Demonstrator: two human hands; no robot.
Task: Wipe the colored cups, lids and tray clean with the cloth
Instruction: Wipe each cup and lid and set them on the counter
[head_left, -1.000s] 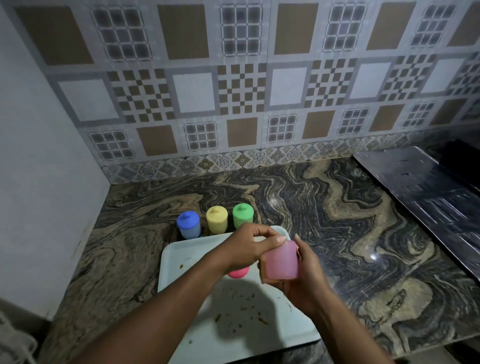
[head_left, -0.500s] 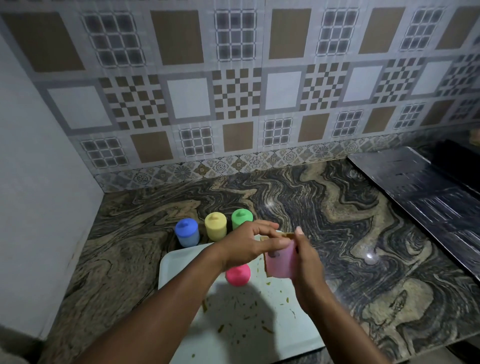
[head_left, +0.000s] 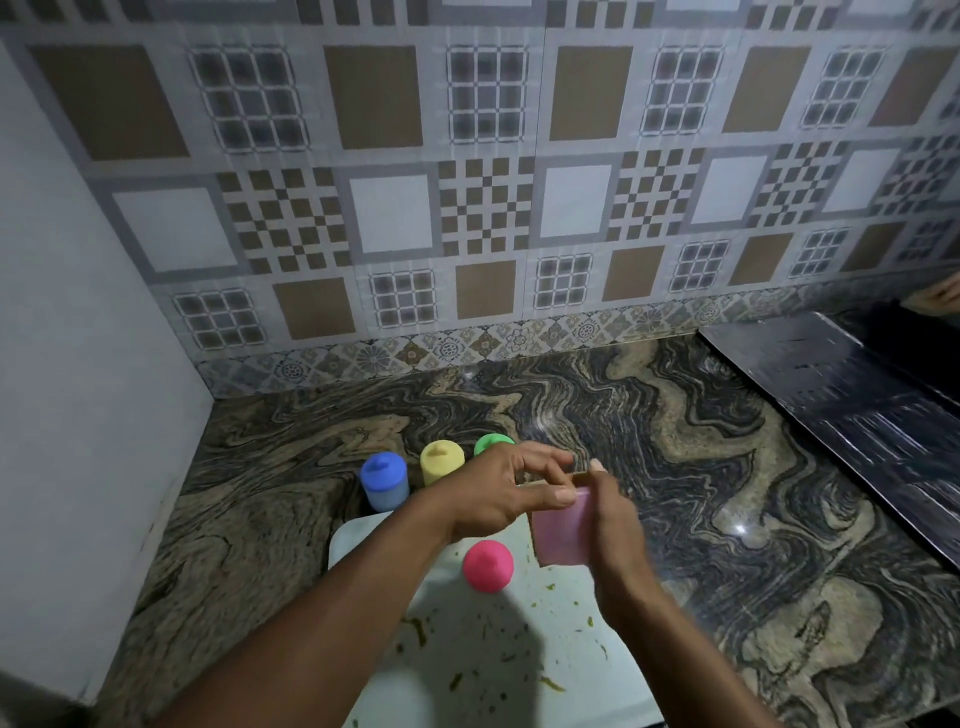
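I see my right hand (head_left: 615, 525) wrapped round the pink cup (head_left: 558, 538), held above the tray's (head_left: 571, 675) far edge. My left hand (head_left: 493, 493) comes across from the left, thumb and curled fingers pinching the pink cup at its rim. The pink lid (head_left: 488, 565) sits on the stained tray just below. Blue (head_left: 384, 480), yellow (head_left: 441, 461) and green (head_left: 492, 444) cups stand behind the tray.

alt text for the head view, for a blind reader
A right hand holds a pink cup over a speckled white tray, the left hand curled at its rim. A pink lid sits on the tray; a blue cup, yellow cup and green cup, lidded, stand behind it.
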